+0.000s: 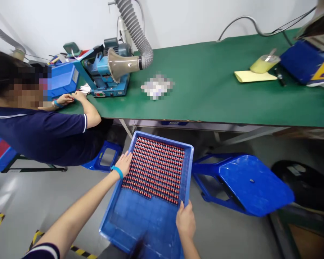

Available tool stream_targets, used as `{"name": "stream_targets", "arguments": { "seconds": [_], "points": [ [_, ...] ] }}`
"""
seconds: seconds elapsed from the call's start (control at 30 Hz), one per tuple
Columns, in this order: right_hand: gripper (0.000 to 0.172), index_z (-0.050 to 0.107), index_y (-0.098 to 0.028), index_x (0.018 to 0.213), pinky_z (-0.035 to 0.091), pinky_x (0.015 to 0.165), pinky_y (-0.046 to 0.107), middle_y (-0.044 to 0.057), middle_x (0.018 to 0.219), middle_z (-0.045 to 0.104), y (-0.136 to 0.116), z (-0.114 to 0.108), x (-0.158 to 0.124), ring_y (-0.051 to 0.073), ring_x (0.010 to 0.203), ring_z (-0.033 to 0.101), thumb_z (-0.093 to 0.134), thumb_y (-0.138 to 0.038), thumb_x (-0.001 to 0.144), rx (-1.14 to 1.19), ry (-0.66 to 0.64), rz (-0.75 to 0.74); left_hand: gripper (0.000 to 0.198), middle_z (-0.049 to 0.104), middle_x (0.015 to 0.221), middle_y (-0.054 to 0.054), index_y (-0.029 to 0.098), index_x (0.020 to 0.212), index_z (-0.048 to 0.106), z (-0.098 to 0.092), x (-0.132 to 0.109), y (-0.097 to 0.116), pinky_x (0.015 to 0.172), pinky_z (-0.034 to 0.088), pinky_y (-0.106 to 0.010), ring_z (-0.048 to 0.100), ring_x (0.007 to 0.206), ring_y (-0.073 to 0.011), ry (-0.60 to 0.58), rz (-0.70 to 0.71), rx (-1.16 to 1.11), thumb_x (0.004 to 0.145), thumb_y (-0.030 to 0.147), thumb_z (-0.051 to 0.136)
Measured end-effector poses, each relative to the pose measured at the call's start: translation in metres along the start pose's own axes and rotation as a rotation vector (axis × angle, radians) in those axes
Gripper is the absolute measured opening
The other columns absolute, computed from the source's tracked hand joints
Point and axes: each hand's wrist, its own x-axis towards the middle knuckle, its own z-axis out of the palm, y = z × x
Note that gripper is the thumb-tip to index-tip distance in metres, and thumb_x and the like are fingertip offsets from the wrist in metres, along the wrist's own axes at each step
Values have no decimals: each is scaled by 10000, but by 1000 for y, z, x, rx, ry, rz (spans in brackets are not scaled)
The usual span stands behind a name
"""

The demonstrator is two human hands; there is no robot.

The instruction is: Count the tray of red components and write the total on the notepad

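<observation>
A blue plastic tray is in front of me, below the bench edge, with both my hands on its sides. Rows of small red-and-black parts fill its far portion, and the near portion shows bare blue floor. My left hand, a blue band at the wrist, is on the left rim with its fingers reaching over the inner side beside the parts. On the right rim, my right hand grips with the thumb on top near the last row. The undersides of both grips are hidden.
A green workbench runs along the wall, bearing a blue machine with a duct hose. At left a co-worker sits with both hands at the bench. A blue stool stands to the right; another blue stool is by the co-worker.
</observation>
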Motion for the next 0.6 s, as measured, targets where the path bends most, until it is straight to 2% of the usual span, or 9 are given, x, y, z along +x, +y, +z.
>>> {"name": "stream_targets", "arguments": {
  "seconds": [0.07,0.17,0.33,0.6],
  "points": [
    [531,331,-107,1324,474,740,397,196,1046,645,-2,-1,-1,313,923,636,164,-432,939,-7,-16,24,590,249,1481,-144,79,1392,277,-9,27,-9,1121,163,-482,96,1390,-267,-10,50,84,831,99,456],
    [500,326,-128,1324,477,724,398,169,1046,657,-4,-4,-2,307,874,651,172,-417,946,-15,-30,50,574,245,1486,-128,110,1385,305,-14,55,-14,1121,167,-461,139,1384,-257,-16,131,186,849,167,504],
    [472,339,-121,1311,480,735,391,158,1038,664,-4,-12,-3,299,870,656,200,-391,950,-25,-52,70,564,252,1481,-140,97,1379,320,-17,83,-9,1117,185,-437,148,1383,-259,8,171,308,874,263,508],
    [496,353,-107,1312,490,708,402,182,975,679,0,-17,1,309,839,668,211,-406,943,-12,-96,101,524,308,1456,-138,115,1345,370,-27,121,-4,1105,185,-494,189,1371,-265,12,180,439,893,347,502]
  ]
}}
